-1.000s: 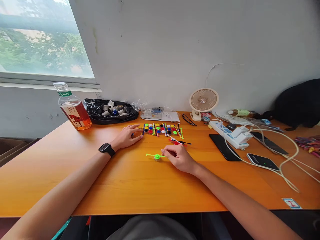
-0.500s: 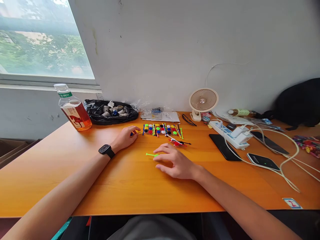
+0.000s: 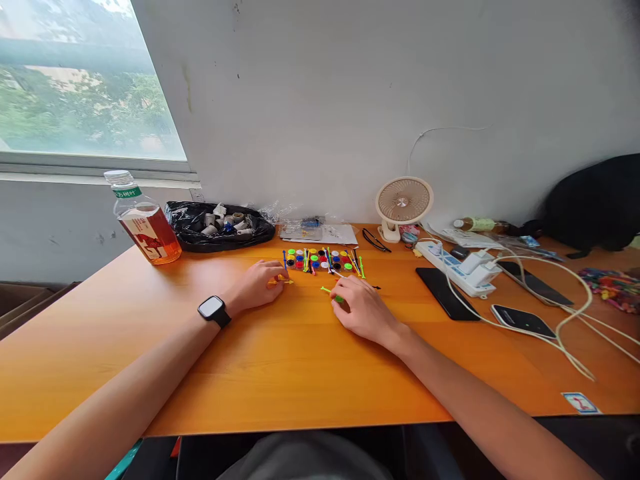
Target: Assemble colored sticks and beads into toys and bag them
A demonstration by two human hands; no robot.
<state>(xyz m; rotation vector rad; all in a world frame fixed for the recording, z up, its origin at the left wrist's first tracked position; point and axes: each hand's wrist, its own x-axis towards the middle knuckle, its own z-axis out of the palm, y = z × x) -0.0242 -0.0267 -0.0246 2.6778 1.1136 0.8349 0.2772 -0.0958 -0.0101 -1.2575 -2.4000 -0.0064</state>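
Head view, step in hand: I am working two small pieces loose beside the row of coloured caps and sticks (image 3: pixel 323 260) at the far middle of the desk (image 3: pixel 300 373).
Left hand (image 3: pixel 260 283): fingers are curling, tips pinching a yellow stick piece (image 3: pixel 281 281) low against the desk, just left of the row.
Right hand (image 3: pixel 363 310): fingers are bunching together, pinching a green cap-and-stick piece (image 3: pixel 334 295) just in front of the row.
Next move, as I judge it: it is calling for a fine fingertip grip, since both pieces are tiny and close to the others.
Counts: one yellow piece, one green piece, two hands, one smartwatch (image 3: pixel 213 310), one tea bottle (image 3: pixel 145 223), one small fan (image 3: pixel 403 203), one power strip (image 3: pixel 457 265).
Row count: too small to tell.
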